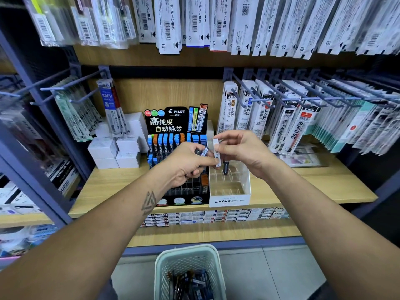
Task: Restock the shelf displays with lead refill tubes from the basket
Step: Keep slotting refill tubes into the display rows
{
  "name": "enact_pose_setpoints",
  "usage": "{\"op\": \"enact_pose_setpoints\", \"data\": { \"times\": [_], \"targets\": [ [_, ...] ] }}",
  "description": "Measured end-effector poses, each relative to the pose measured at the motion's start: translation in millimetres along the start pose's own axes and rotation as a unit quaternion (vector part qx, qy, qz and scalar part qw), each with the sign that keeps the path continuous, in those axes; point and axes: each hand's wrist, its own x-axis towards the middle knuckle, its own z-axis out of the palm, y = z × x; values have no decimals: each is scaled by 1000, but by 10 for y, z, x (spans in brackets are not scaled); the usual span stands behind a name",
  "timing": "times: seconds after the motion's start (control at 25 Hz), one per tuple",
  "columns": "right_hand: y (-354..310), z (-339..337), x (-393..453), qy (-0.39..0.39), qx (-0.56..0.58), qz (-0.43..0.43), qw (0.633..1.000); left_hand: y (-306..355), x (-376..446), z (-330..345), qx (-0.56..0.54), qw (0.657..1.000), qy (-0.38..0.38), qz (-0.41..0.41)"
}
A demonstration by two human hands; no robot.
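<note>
My right hand pinches a white lead refill tube, upright, above the white MONO display box. My left hand grips a few dark refill tubes with barcode labels, just left of the white tube. One dark tube stands in the MONO box's clear grid. The black PILOT display sits behind my left hand, its rear rows filled with blue and orange capped tubes. A pale green mesh basket at the bottom holds several more tubes.
White boxes are stacked left of the PILOT display on the wooden shelf. Packaged pen refills hang from blue pegs at left, right and above. Small boxed goods line the shelf below.
</note>
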Motion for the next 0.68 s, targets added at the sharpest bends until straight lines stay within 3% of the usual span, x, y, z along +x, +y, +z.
{"op": "enact_pose_setpoints", "data": {
  "times": [0.12, 0.24, 0.48, 0.68],
  "targets": [
    [-73, -329, 36, 122, -32, -43, 991, 73, 93, 120, -37, 999, 4, -6],
    [8, -641, 117, 234, -157, -80, 956, 123, 171, 190, -102, 994, 7, -33],
    [270, -598, 362, 200, -275, -121, 933, 88, 244, 236, -127, 991, -8, -43],
    [420, -482, 453, 177, -366, -106, 908, 59, 249, 130, -122, 992, -7, -43]
  ]
}}
